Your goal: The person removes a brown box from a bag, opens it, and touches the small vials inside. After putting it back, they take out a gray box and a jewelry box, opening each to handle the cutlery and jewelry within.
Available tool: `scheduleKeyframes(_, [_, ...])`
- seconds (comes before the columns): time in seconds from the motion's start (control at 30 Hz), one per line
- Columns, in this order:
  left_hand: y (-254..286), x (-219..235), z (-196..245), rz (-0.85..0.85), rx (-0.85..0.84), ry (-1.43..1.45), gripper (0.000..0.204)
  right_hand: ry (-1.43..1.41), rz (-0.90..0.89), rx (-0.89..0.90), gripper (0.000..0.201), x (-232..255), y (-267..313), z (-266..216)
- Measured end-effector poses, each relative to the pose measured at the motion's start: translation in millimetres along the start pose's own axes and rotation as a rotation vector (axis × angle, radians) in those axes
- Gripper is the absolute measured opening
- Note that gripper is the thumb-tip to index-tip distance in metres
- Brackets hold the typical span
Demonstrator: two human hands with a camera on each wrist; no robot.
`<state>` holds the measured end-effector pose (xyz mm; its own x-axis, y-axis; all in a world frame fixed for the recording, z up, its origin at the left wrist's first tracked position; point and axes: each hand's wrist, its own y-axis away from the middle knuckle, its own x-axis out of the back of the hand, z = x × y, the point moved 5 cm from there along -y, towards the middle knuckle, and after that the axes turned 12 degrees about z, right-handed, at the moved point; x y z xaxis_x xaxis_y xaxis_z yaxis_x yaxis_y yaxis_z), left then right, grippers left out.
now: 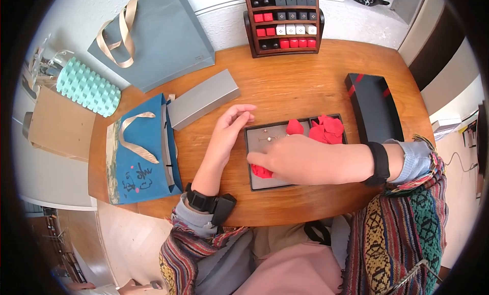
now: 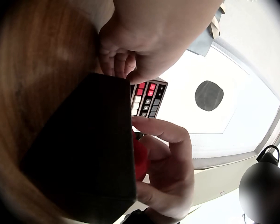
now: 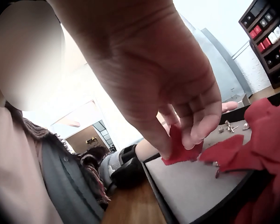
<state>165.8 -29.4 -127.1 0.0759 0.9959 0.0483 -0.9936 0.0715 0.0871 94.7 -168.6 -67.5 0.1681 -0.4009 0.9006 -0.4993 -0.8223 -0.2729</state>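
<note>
A shallow black box (image 1: 273,188) with a grey lining stands in front of the person. Over its left part my right hand (image 1: 293,155) pinches a red petal (image 3: 183,148) between thumb and fingers, close above the lining. Another red petal (image 1: 295,127) and a heap of red petals (image 1: 330,129) lie towards the box's right side. Small metallic jewellery pieces (image 3: 229,126) sit on the lining. My left hand (image 1: 232,126) is at the box's far left corner, with loosely bent fingers and no object in it; its fingertips (image 2: 120,70) are right at the box edge.
A long black box with red ribbon (image 1: 374,109) stands to the right. On the left are a silver-grey box (image 1: 206,99), a blue gift bag (image 1: 140,157) and a large grey bag (image 1: 168,35). A wooden rack of dice-like cubes (image 1: 283,25) stands at the back.
</note>
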Motion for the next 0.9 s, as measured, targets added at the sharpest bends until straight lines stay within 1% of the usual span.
scheduleKeyframes(0.13, [-1,0,-1,0.008,0.019,-0.002,0.025,-0.045,0.010,0.010,0.019,-3,0,0])
scheduleKeyframes(0.23, [-1,0,-2,0.011,0.022,-0.006,0.025,0.010,-0.055,0.018,0.012,-5,0,-1])
scheduleKeyframes(0.33, [-1,1,-2,0.015,0.024,-0.010,0.025,-0.009,0.009,0.062,0.009,-1,1,-3])
scheduleKeyframes(0.43, [-1,0,-1,0.014,0.022,-0.011,0.025,-0.014,0.051,0.085,0.009,4,3,-1])
scheduleKeyframes(0.53, [-1,1,-2,0.009,0.012,-0.009,0.025,-0.017,0.035,0.033,0.014,7,3,5])
scheduleKeyframes(0.63, [-1,0,-1,0.011,0.015,-0.008,0.025,-0.148,0.039,-0.070,0.014,18,5,11])
scheduleKeyframes(0.73, [-1,0,-1,0.008,0.003,-0.008,0.025,-0.380,0.037,-0.255,0.010,22,9,18])
scheduleKeyframes(0.83, [0,0,1,0.010,-0.001,-0.010,0.026,-0.653,0.058,-0.369,0.005,25,14,25])
scheduleKeyframes(0.9, [0,0,1,0.013,0.008,-0.001,0.026,-0.890,-0.033,-0.639,0.006,27,18,31])
